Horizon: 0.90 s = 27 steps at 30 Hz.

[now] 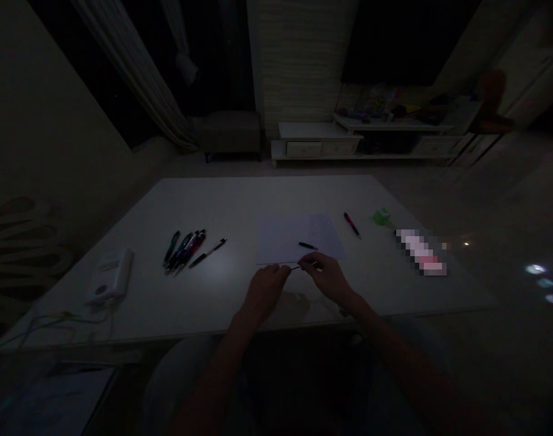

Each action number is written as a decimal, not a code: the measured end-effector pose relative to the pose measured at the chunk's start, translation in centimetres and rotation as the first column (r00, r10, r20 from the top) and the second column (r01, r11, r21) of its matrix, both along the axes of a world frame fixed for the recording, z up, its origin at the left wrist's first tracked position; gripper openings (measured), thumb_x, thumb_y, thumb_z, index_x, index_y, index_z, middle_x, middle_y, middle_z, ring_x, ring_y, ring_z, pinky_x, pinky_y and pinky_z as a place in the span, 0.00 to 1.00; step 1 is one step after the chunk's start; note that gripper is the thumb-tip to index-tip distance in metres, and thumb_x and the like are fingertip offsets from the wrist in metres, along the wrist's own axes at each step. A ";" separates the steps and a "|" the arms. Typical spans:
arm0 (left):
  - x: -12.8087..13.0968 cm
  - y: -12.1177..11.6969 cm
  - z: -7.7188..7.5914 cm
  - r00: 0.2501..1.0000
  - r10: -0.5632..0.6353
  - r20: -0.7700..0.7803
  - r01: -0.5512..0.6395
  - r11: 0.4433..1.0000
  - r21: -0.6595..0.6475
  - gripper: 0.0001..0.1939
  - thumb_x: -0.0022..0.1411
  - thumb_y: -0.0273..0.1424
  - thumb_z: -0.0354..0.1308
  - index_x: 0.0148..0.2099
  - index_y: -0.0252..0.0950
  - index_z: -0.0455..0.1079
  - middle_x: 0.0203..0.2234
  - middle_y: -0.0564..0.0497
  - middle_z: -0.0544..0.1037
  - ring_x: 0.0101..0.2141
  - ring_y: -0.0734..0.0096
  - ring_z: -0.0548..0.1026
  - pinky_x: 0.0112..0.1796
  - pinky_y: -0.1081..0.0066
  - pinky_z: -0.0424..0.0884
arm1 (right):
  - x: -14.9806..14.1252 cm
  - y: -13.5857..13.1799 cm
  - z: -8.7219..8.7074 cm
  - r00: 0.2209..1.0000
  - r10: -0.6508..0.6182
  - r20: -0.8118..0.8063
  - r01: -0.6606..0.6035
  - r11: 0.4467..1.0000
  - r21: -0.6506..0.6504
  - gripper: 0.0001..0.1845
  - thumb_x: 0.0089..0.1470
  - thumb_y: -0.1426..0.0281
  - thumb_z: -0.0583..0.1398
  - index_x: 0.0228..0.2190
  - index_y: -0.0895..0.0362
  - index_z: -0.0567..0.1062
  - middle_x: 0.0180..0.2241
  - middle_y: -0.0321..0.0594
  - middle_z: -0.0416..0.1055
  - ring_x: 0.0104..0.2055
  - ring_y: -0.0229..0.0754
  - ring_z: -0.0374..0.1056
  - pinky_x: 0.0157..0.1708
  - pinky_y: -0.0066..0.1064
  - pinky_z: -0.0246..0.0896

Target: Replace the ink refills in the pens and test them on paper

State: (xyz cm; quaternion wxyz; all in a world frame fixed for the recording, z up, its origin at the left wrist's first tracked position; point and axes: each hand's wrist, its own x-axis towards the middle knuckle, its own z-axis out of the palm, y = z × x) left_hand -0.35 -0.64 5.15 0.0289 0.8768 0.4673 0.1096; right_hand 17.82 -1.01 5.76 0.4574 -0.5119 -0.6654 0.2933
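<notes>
In dim light, my left hand (264, 289) and my right hand (327, 275) meet over the near middle of a white table (240, 200). Both are pinched on the ends of a thin pen (298, 267) held level between them. Just beyond lies a sheet of paper (294, 239) with writing on its right half. A small black pen cap or part (307, 245) rests on that sheet.
Several pens (184, 249) lie bunched at the left, one more pen (208, 252) beside them. A white device (111, 275) with cables sits far left. A red pen (351, 224) and a small green object (381, 216) lie to the right. A low white cabinet (321, 142) stands behind.
</notes>
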 end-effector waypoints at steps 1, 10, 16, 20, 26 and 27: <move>0.0 0.0 0.3 1.000 0.006 0.011 -0.006 1.000 -0.005 0.09 0.66 0.31 0.42 0.43 0.39 0.63 0.33 0.50 0.71 0.34 0.69 0.69 0.34 0.71 0.61 | 0.0 0.0 0.3 1.000 -0.018 -0.005 0.018 1.000 0.004 0.07 0.51 0.66 0.57 0.28 0.56 0.74 0.29 0.38 0.73 0.30 0.39 0.69 0.31 0.30 0.63; 0.3 0.2 1.8 0.994 0.085 0.075 -0.085 0.996 -0.007 0.10 0.67 0.32 0.40 0.44 0.40 0.62 0.32 0.51 0.70 0.32 0.70 0.68 0.34 0.71 0.60 | 0.0 0.3 2.4 0.997 -0.074 -0.015 0.075 0.997 0.011 0.08 0.51 0.66 0.57 0.29 0.56 0.74 0.30 0.40 0.74 0.31 0.39 0.69 0.32 0.30 0.63; 0.9 0.2 2.4 0.990 0.089 0.107 -0.088 0.996 -0.016 0.11 0.67 0.32 0.40 0.43 0.39 0.63 0.31 0.51 0.70 0.32 0.70 0.68 0.33 0.72 0.61 | -0.3 0.6 2.7 0.997 -0.063 -0.042 0.062 0.998 -0.018 0.08 0.51 0.67 0.57 0.30 0.57 0.74 0.30 0.40 0.74 0.30 0.39 0.69 0.32 0.30 0.63; 1.0 0.3 1.7 0.997 0.050 0.064 -0.051 0.999 0.017 0.10 0.66 0.31 0.42 0.44 0.39 0.64 0.30 0.51 0.71 0.32 0.69 0.69 0.33 0.71 0.62 | -0.3 0.3 2.4 0.999 0.045 -0.025 -0.046 0.997 -0.062 0.07 0.50 0.68 0.57 0.29 0.57 0.75 0.28 0.38 0.73 0.30 0.38 0.69 0.33 0.30 0.63; 1.5 1.0 0.2 0.986 -0.042 0.162 0.048 0.998 -0.033 0.10 0.66 0.30 0.43 0.44 0.38 0.65 0.34 0.50 0.73 0.36 0.70 0.71 0.37 0.70 0.64 | -0.1 0.3 1.1 0.988 0.044 -0.151 -0.068 0.985 -0.160 0.10 0.46 0.69 0.60 0.34 0.57 0.73 0.24 0.36 0.72 0.27 0.37 0.69 0.30 0.30 0.63; 1.7 1.3 0.2 0.979 -0.049 0.196 0.059 0.997 -0.046 0.10 0.66 0.30 0.42 0.44 0.38 0.65 0.34 0.50 0.73 0.37 0.70 0.71 0.37 0.70 0.65 | -0.1 0.5 1.0 0.980 0.023 -0.196 -0.059 0.982 -0.179 0.12 0.45 0.68 0.61 0.35 0.57 0.72 0.23 0.35 0.72 0.25 0.37 0.68 0.29 0.30 0.64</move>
